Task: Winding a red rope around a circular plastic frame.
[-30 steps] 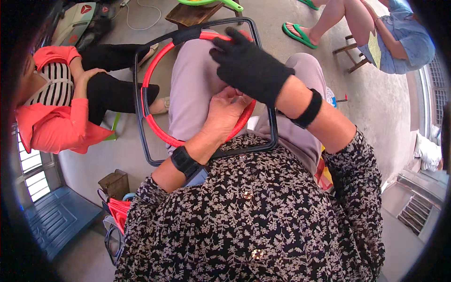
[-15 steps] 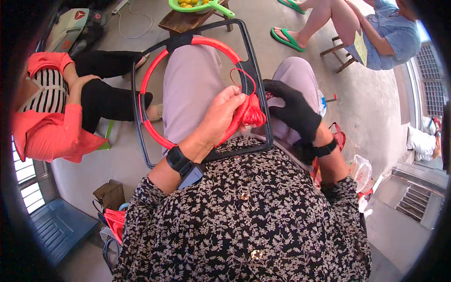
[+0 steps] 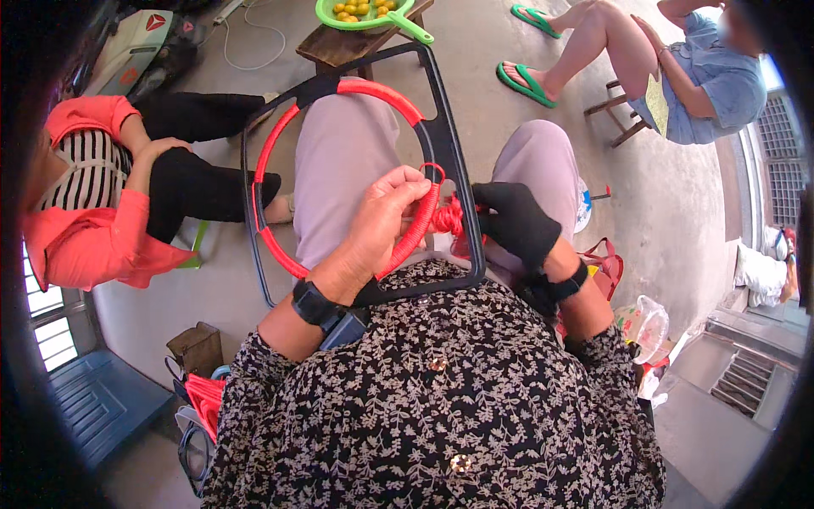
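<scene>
A black rectangular frame (image 3: pixel 438 69) with a round inner ring (image 3: pixel 268 140) rests across my lap. Red cord covers much of the ring in tight wraps, with bare black stretches between. My bare left hand (image 3: pixel 386 216) is closed on the ring's right side, its thumb and finger pinching at the wrapped edge. A small loop of red cord (image 3: pixel 434 167) stands just above those fingertips. By the frame's right bar hangs a bundle of red cord (image 3: pixel 447 218). My right hand (image 3: pixel 519 225), in a black glove, is closed at the bundle; its fingertips are partly hidden.
At the left sits a person in a coral jacket (image 3: pixel 80 246); another in blue (image 3: pixel 721 85) sits at the far right. Ahead, a green strainer (image 3: pixel 360 19) of yellow fruit stands on a wooden stool (image 3: pixel 339 49). Bags (image 3: pixel 649 318) lie at my right.
The cord bundle has moved from in front of the ring toward its right, beside my gloved hand. The cord loop has shrunk. My right hand has shifted slightly down and left.
</scene>
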Tool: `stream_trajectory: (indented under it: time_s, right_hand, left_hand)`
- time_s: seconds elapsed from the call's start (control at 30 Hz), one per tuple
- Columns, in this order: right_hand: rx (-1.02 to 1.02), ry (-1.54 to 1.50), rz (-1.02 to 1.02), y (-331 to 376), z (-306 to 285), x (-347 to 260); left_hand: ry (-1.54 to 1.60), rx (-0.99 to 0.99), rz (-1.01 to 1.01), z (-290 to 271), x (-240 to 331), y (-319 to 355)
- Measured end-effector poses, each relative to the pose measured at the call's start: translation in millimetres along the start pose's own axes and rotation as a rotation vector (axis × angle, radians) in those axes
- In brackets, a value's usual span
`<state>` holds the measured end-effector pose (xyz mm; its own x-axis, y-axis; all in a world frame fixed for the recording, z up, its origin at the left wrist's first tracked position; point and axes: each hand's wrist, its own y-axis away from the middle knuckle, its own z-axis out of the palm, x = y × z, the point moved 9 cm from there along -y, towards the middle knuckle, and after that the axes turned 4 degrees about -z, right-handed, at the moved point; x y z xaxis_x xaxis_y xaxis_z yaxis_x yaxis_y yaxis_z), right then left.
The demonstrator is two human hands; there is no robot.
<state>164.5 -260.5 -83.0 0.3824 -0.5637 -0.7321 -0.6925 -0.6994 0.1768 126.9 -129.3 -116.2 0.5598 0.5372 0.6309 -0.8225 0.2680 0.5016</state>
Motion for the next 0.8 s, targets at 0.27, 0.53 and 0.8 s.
stream_trajectory:
  time_s: [0.27,0.53,0.8]
  right_hand:
    - [0.712,-1.053,0.231,74.0,-50.3,68.3]
    - [1.052,-0.095,0.192,132.9,-91.8,39.9]
    - [1.352,-0.606,0.313,153.0,-85.9,85.8]
  left_hand:
    - [0.153,-0.093,-0.026,7.1,-9.0,6.8]
    - [0.092,-0.060,-0.072,2.3,-20.0,14.3]
    - [0.137,-0.034,-0.023,6.7,-12.9,9.8]
